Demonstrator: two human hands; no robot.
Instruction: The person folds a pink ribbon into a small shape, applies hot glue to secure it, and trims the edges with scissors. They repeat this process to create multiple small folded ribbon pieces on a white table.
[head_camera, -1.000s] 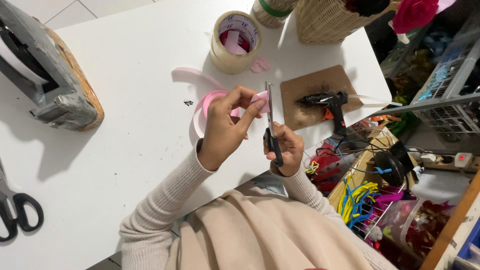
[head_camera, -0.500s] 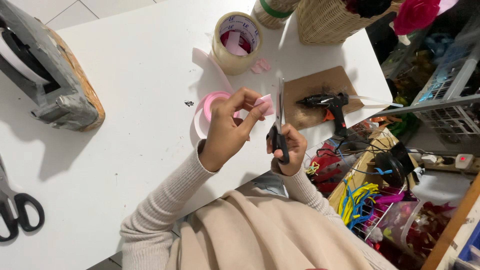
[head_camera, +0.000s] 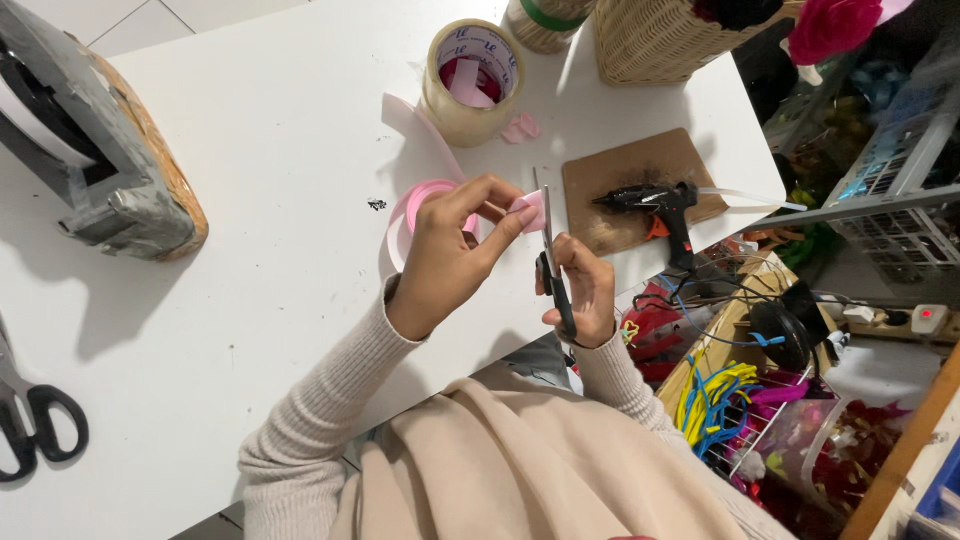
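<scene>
L hand (head_camera: 450, 250) is raised over the white table (head_camera: 260, 150), thumb and forefinger pressed together on a small piece of pink ribbon (head_camera: 527, 210); the other fingers curl loosely. R hand (head_camera: 582, 290) grips a pair of dark-handled scissors (head_camera: 552, 255), fingers closed through and around the handles, blades pointing up and away from the body. The blades sit right at the ribbon piece, touching or nearly so; blades look nearly closed, but the angle's too thin to say for sure.

Taking the L hand as landmark: directly under/behind it lies a pink ribbon spool (head_camera: 410, 215), w/ a loose tail of ribbon running up toward a roll of clear packing tape (head_camera: 473, 80) beyond the hand. Just beside that tape roll, a couple of small pink scraps (head_camera: 520, 128). To the right of the hand, past the scissors, a brown board (head_camera: 640, 185) holds a black glue gun (head_camera: 655, 205), nozzle facing the hand. Farther beyond, at the table's far edge, a wicker basket (head_camera: 670, 40). Well to the left of the hand, a big grey tape dispenser (head_camera: 90, 160); lower left, near the table edge, a second pair of black scissors (head_camera: 35, 425). A tiny dark speck (head_camera: 377, 204) lies just left of the spool.
</scene>
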